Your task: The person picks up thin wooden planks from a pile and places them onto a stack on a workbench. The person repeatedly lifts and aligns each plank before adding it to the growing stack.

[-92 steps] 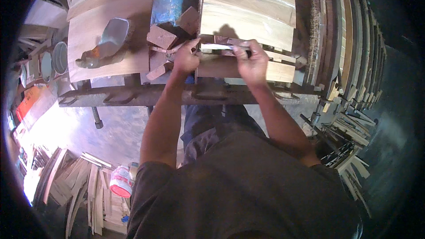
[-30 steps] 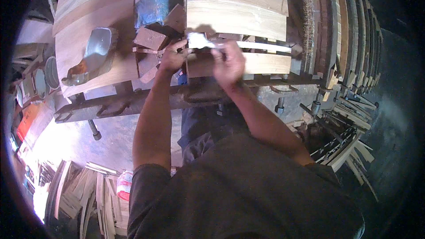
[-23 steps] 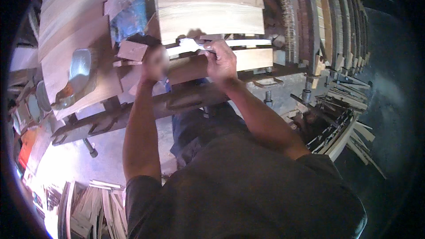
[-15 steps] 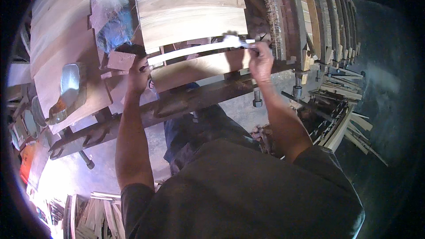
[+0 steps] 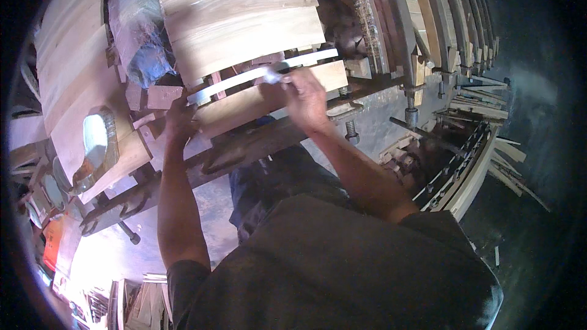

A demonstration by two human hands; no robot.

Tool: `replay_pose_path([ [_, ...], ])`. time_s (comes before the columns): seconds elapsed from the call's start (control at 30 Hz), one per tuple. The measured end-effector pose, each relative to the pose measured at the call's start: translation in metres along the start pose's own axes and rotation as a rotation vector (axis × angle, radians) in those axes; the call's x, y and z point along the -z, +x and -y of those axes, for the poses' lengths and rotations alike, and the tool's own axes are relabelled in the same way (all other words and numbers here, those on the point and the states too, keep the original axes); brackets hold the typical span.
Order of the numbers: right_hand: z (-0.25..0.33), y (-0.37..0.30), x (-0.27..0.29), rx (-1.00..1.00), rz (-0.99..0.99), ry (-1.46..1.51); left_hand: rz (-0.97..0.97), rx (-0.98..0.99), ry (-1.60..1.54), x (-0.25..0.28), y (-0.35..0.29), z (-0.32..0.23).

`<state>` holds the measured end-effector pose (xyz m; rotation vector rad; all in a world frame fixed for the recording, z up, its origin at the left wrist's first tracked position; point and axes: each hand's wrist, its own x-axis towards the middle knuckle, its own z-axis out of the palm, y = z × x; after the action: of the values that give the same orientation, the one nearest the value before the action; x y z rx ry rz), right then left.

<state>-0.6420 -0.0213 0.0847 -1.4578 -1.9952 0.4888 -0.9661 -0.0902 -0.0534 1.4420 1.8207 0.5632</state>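
Scene: a person bent over a heavy clamping frame (image 5: 257, 146) in a woodshop, both bare hands on a pale wooden slat (image 5: 257, 76) laid across the work.
Left hand: the left hand (image 5: 180, 119) holds the slat's near end, fingers curled about it; how tight the hold is, the view does not show.
Right hand: the right hand (image 5: 306, 95) is closed over the slat's middle, thumb and fingers pinched narrow on its upper edge; a small pale object may sit at the fingertips, too blurred to name.
The slat: it runs from the left fingers, under the right fingers, and on past them to a threaded clamp bolt (image 5: 350, 129) that stands just below the right wrist.
Beyond the fingers: a curved panel of glued boards (image 5: 238, 18); just left of the left fingers, loose wooden blocks (image 5: 160, 95) and a plastic-wrapped bundle (image 5: 143, 36).
Step in hand: seemingly seating the slat against the panel's lower edge.
Next move, judged: level pressure from both hands so the slat lies flush before any clamp bites.
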Motion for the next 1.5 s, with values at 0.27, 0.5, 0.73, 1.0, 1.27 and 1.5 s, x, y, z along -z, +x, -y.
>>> replay_pose_path([
  [0.27,-0.164,0.02,0.069,-0.42,-0.194,0.067,-0.008,0.071,-0.262,0.003,-0.001,-0.013],
  [0.5,-0.217,0.038,0.121,-1.089,-0.454,0.699,0.047,0.175,-0.353,-0.007,0.001,0.019],
  [0.73,-0.208,0.045,0.065,-1.151,-0.453,0.962,0.065,0.265,-0.306,0.006,0.008,-0.017],
  [1.0,-0.093,0.055,0.05,-0.62,-0.235,0.607,0.023,0.1,-0.103,0.001,-0.005,0.0],
  [1.27,-0.03,0.021,-0.008,-0.451,0.04,0.255,-0.003,0.193,-0.305,-0.001,-0.002,-0.004],
  [1.5,-0.039,0.02,0.028,-0.386,0.021,-0.057,-0.038,0.23,-0.501,-0.001,-0.006,-0.019],
])
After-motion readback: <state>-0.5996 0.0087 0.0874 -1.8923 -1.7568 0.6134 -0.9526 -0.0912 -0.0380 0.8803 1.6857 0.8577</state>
